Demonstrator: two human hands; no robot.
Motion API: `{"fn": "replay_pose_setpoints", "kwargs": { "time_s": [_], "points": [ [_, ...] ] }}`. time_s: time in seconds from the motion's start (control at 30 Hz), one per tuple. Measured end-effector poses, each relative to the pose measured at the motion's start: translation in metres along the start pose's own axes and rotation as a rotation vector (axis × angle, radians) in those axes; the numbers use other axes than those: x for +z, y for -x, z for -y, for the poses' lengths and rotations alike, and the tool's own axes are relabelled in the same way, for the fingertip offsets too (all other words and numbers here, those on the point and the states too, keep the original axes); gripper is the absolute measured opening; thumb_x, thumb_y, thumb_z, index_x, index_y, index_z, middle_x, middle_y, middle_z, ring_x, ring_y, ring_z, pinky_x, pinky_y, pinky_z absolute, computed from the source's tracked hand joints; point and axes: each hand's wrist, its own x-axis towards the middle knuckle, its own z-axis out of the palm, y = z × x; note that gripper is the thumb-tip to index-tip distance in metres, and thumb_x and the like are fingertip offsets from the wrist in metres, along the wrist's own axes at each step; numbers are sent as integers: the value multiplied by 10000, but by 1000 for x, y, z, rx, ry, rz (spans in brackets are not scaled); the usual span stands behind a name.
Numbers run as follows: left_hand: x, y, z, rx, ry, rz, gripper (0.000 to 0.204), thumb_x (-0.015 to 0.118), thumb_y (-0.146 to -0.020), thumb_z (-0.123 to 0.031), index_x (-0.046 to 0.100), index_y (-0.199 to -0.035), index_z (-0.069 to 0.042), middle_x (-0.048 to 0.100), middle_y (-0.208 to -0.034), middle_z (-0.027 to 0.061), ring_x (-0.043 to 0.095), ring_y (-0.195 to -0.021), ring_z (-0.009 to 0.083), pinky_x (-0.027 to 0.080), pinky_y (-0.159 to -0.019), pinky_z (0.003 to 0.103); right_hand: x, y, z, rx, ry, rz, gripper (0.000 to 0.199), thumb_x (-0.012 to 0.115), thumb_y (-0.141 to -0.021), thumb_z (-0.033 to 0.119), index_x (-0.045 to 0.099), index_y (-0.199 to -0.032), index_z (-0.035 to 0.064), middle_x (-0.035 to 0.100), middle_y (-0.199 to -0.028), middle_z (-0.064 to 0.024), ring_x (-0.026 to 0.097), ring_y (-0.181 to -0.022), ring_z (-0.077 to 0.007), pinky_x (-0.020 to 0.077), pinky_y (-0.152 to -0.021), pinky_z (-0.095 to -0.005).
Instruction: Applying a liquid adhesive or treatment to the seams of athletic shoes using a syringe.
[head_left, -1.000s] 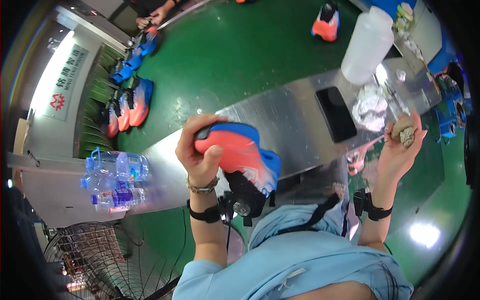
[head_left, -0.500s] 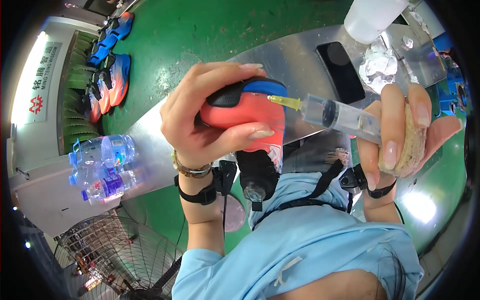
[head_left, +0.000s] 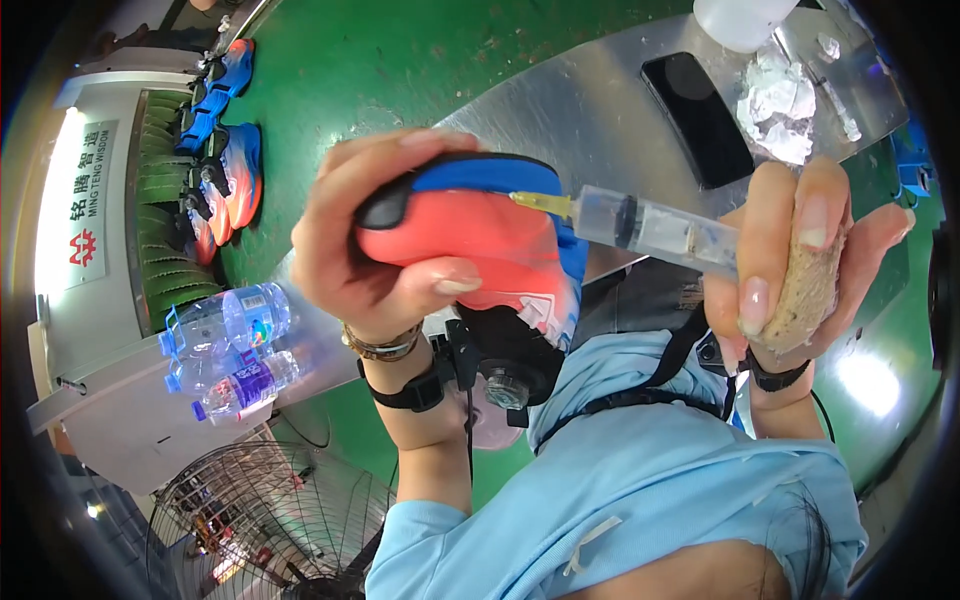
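Note:
My left hand (head_left: 365, 240) is wrapped round a sports shoe (head_left: 480, 240) with a coral-red sole, a blue edge and a black upper part. It is held tilted above my lap, thumb on the coral side. In my right hand (head_left: 765, 265) is a clear plastic syringe (head_left: 655, 228) with a yellow dispensing tip; its dark plunger seal shows inside the barrel. The tip meets the seam between the coral and blue parts, as far as I can tell. A worn beige block, sponge-like (head_left: 805, 285), is also gripped between the fingers of that hand.
On the metal table (head_left: 570, 120) lie a black phone (head_left: 697, 120), crumpled white paper (head_left: 778, 105) and a white container (head_left: 742, 20). Plastic bottles (head_left: 235, 340) stand at the left. More shoes (head_left: 240, 180) line a green rack. A wire fan (head_left: 260, 510) is at lower left.
The shoe has turned and moved slightly left, showing more of its blue edge. The syringe has shifted left with it, its tip staying at the shoe. My view has shifted a little.

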Motion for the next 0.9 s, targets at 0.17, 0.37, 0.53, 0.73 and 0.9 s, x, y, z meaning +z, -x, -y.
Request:
{"fn": "replay_pose_setpoints", "kwargs": {
  "time_s": [0.17, 0.37, 0.53, 0.73, 0.9],
  "points": [
    [1, 12, -4, -185, -89, -188, 709, 649, -706, -523, 502, -1005, 103, 612, -844, 210, 603, -785, 252, 484, -712, 328, 16, 13, -15, 46, 117, -259, 503, 174, -914, 503, 435, -922, 73, 446, -646, -103, 370, -320, -168, 372, -287, -229],
    [-5, 20, 5, -236, -174, -278, 738, 559, -752, -578, 493, -1025, 104, 594, -886, 221, 604, -819, 276, 493, -726, 356, 12, 20, -26, 127, 227, -273, 518, 138, -923, 482, 444, -931, 64, 465, -645, -121, 407, -361, -163, 356, -308, -239],
    [-10, 21, 15, -257, -262, -326, 706, 482, -799, -580, 496, -1046, 81, 581, -922, 202, 582, -846, 258, 483, -745, 351, 4, 25, -43, 172, 119, -332, 624, 198, -938, 448, 555, -989, -61, 557, -703, -115, 497, -485, -106, 408, -428, -221],
    [-18, 25, 20, -339, -181, -378, 629, 506, -816, -517, 475, -1066, 60, 560, -940, 171, 563, -872, 240, 481, -747, 347, -9, 40, -53, 185, 45, -292, 501, 242, -957, 344, 536, -1002, -59, 571, -680, -144, 522, -497, -133, 441, -466, -239],
    [-28, 45, 25, -465, -52, -448, 567, 518, -829, -474, 482, -1058, 43, 560, -940, 153, 562, -859, 228, 480, -742, 340, -7, 55, -62, 332, 22, -250, 474, 272, -954, 346, 536, -1022, -42, 583, -755, -134, 545, -547, -127, 426, -460, -224]
  ]
}}
